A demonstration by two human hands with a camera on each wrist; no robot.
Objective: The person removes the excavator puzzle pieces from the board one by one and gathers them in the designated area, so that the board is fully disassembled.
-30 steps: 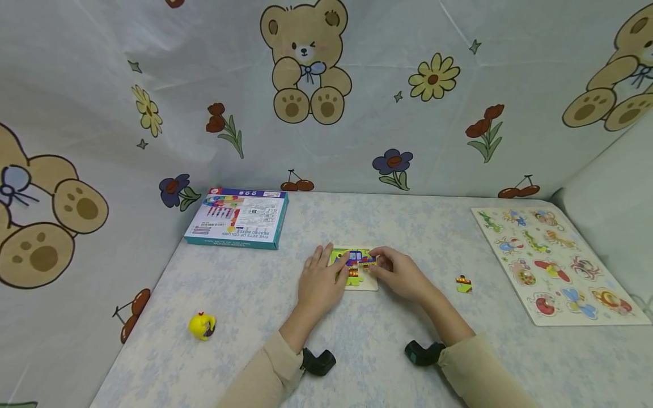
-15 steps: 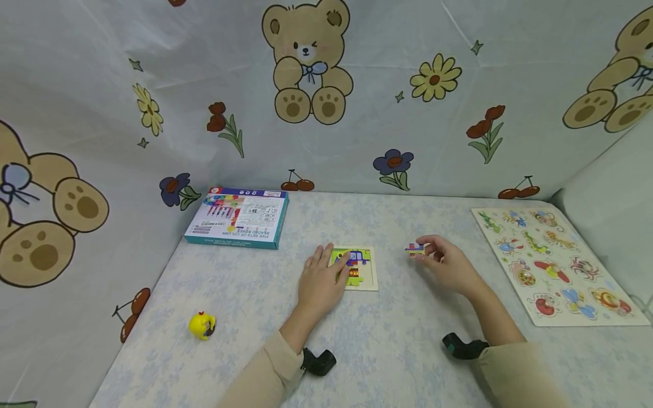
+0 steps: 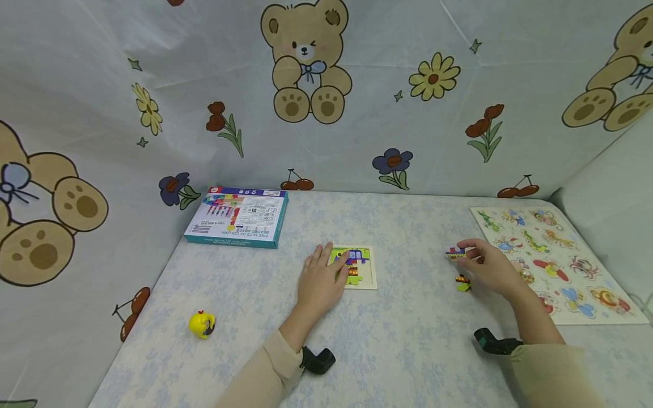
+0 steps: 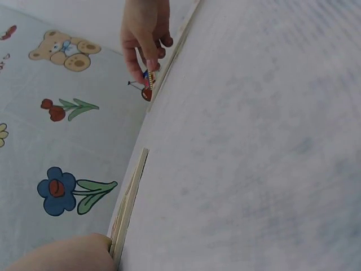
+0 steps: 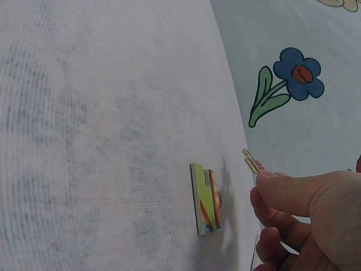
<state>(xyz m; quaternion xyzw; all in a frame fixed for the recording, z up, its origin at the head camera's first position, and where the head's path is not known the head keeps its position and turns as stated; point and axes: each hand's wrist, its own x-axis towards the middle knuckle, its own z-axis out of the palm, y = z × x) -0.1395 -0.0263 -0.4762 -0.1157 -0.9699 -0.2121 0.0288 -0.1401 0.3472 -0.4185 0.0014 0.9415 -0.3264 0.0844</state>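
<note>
My left hand [image 3: 321,283] lies with fairly straight fingers over the left part of a small wooden puzzle board [image 3: 370,280]. A vehicle picture in yellow, green, blue and red shows on the board, and its left part is hidden by the hand. In the left wrist view the board's edge [image 4: 131,200] stands beside my thumb. My right hand [image 3: 491,271] pinches a blue, red and striped puzzle piece [image 3: 455,254] between thumb and fingers, raised over the table. Just below it in the head view lies a loose green-and-orange puzzle piece [image 3: 463,284], also seen flat in the right wrist view.
A larger board with printed insects [image 3: 576,266] lies at the right, partly under my right hand and forearm in the head view. A flat toy box [image 3: 237,218] is at the back left. A small yellow toy [image 3: 201,325] sits at the front left. Patterned cloth borders the table.
My right hand has lifted the blue and red puzzle piece off the board and carried it rightward, close to the loose piece. My left hand has stayed on the board.
</note>
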